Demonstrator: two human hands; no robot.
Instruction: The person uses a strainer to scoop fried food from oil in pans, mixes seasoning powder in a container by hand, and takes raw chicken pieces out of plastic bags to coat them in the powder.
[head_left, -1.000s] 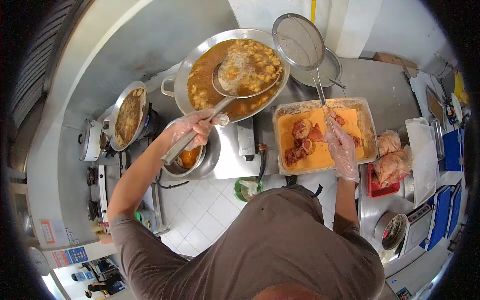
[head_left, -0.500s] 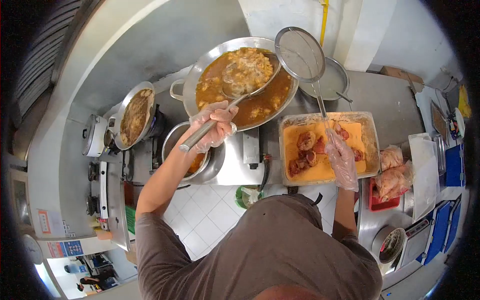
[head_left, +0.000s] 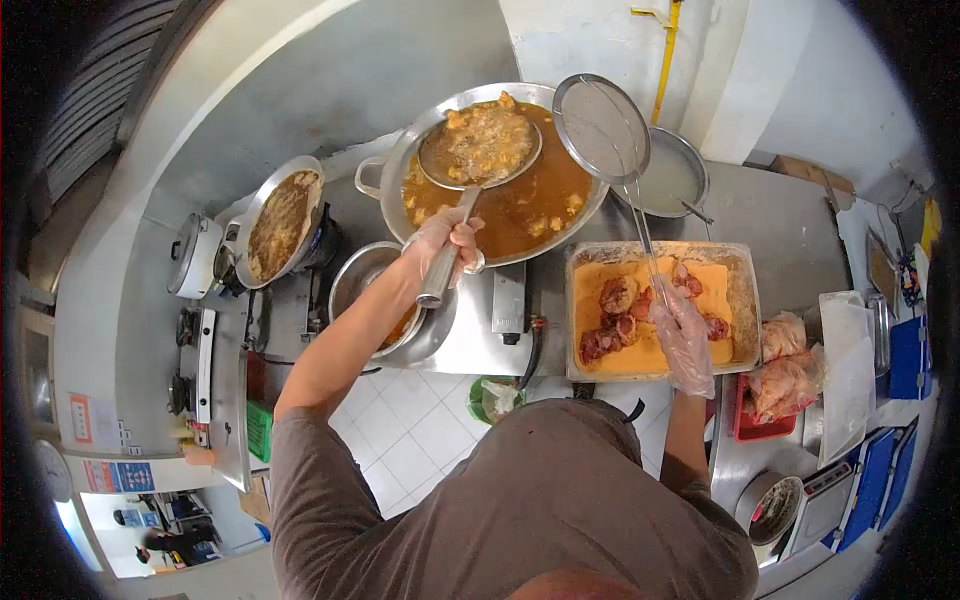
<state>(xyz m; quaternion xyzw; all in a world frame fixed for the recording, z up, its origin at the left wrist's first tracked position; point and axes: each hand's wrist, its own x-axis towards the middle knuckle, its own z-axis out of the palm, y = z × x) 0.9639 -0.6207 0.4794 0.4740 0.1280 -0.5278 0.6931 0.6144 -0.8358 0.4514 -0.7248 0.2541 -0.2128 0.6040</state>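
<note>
My left hand, in a clear plastic glove, is closed around the metal handle of a large skimmer. The skimmer's round head carries a heap of browned fried pieces at the left side of a wide wok of bubbling brown oil. More pieces float in the oil. My right hand, also gloved, grips the thin handle of a fine-mesh strainer. The strainer's head hangs tilted between the wok and a metal bowl. Beneath my right hand lies a tub with orange powder and reddish raw meat pieces.
A second wok of frothy oil sits at the left, near a white lidded pot. A steel bowl stands below the big wok. At the right are bagged raw meat over a red tray and a pot.
The skimmer has swung left and gathered fried pieces on its head, its handle now more upright. My right hand and the strainer stay almost the same over the tub.
</note>
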